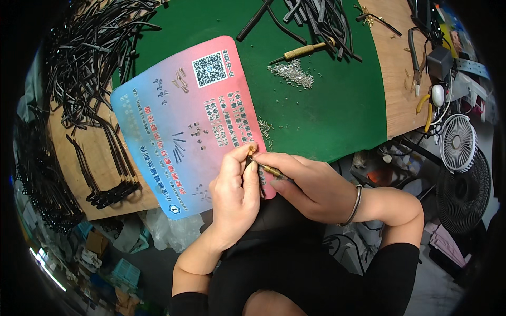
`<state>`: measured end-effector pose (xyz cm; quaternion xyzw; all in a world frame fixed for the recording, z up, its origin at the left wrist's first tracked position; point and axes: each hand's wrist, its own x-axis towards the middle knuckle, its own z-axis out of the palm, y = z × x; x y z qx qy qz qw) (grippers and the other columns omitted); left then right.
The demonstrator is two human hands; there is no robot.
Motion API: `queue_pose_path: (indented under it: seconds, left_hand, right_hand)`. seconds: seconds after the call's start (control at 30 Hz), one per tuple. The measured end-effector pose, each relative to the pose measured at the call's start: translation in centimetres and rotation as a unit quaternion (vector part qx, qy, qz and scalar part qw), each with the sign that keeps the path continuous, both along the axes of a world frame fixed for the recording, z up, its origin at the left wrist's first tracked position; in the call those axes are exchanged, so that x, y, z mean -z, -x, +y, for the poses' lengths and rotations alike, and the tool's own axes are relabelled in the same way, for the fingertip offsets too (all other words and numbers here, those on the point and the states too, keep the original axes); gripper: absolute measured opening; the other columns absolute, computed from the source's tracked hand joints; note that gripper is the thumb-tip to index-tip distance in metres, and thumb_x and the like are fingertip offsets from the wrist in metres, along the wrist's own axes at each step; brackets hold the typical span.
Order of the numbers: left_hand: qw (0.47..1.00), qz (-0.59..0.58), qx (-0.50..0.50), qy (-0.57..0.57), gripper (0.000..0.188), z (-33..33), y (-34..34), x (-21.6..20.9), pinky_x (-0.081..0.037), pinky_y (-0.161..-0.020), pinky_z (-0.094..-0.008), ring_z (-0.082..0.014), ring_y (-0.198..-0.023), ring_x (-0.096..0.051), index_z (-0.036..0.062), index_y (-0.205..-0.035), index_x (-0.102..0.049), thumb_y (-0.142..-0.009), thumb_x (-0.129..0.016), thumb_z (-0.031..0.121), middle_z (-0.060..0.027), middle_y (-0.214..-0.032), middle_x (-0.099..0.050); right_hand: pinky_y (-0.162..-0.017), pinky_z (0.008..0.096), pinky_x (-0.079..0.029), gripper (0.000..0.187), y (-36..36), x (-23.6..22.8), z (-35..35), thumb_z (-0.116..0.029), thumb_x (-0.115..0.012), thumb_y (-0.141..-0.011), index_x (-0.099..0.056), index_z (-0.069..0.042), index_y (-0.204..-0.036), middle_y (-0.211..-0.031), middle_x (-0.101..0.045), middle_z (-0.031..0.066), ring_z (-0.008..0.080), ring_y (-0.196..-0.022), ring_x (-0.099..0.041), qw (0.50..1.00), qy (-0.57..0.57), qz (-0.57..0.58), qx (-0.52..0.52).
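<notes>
My left hand is closed, with thumb and fingertips pinching a slim black piece with a gold-coloured end; it resembles an eyeglass temple, mostly hidden by my fingers. My right hand grips a small brass screwdriver. Its tip points at the black piece, between my left fingertips; whether it touches a screw is too small to tell. Both hands are over the near right edge of a pink-and-blue printed mat. Small dark pins and tiny metal parts lie in groups on that mat.
On the green mat are a heap of tiny silver parts and another brass screwdriver. Black temple-like strips pile up at left; more lie at the far side. Pliers and a white fan are at right.
</notes>
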<state>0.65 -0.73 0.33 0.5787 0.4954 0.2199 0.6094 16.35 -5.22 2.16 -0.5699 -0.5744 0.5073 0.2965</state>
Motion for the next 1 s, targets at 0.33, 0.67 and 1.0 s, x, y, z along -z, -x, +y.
queue_pose_path:
  seconds: [0.33,0.67,1.0]
  left_hand:
    - [0.952,0.079,0.011,-0.297,0.024,-0.8,-0.9,1.6,-0.052,-0.061,-0.0306,-0.0259,-0.072,-0.066,-0.0050,-0.108,-0.052,-0.084,-0.052,-0.006,-0.0179,-0.086,-0.063]
    - [0.945,0.107,0.037,-0.305,0.023,-0.3,-0.8,1.2,-0.051,-0.056,-0.0323,-0.0271,-0.065,-0.065,-0.0047,-0.106,-0.053,-0.083,-0.052,-0.005,-0.0170,-0.080,-0.063]
    - [0.977,0.082,0.056,-0.187,0.023,0.6,-0.4,0.5,-0.049,-0.069,-0.0276,-0.0181,-0.074,-0.063,-0.0032,-0.107,-0.054,-0.085,-0.050,-0.005,-0.0149,-0.090,-0.064]
  right_hand:
    - [-0.063,0.0376,-0.049,0.033,-0.3,-1.2,0.7,-0.012,-0.047,-0.088,-0.044,-0.004,-0.120,-0.082,-0.058,0.0149,0.0265,-0.071,-0.059,0.983,0.153,0.089,0.040]
    - [-0.060,0.0380,-0.048,0.026,0.1,-2.0,2.0,-0.011,-0.048,-0.087,-0.043,0.001,-0.110,-0.082,-0.060,0.0196,0.0332,-0.064,-0.060,0.974,0.194,0.113,0.044]
    - [-0.062,0.0420,-0.051,0.034,-0.3,-1.9,1.6,-0.012,-0.054,-0.084,-0.041,0.001,-0.113,-0.079,-0.059,0.0225,0.0383,-0.067,-0.060,0.989,0.056,-0.121,-0.068]
